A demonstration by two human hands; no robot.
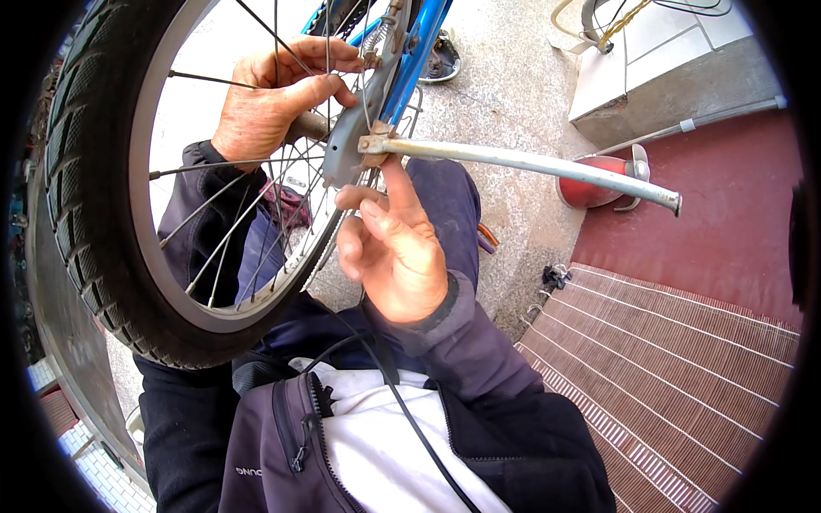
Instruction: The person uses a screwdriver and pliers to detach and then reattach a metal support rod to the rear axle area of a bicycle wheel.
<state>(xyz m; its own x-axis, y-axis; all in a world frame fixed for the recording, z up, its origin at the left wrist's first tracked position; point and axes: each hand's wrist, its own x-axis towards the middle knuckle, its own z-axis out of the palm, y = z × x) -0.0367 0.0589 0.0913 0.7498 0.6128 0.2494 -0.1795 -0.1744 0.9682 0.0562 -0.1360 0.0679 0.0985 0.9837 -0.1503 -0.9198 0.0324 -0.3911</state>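
A bicycle wheel (120, 201) with a black tyre and thin spokes stands at the left, joined to a blue frame (416, 64). My left hand (278, 98) is among the spokes beside the hub, its thumb and fingers bent together; anything between them is hidden. Next to it is a grey metal plate (342, 150). A pale kickstand (522, 161) sticks out to the right from a rusty bracket (374, 145). Under that bracket, my right hand (395, 256) has its index finger stretched up against it. The other fingers are loosely bent and apart, palm up, with nothing in them.
A red rounded object with a metal handle (592, 181) lies at the right near a tiled step (676, 77). A slatted brown mat (658, 368) covers the lower right. A black cord (402, 398) runs down over my jacket. Speckled floor (505, 111) lies beyond the wheel.
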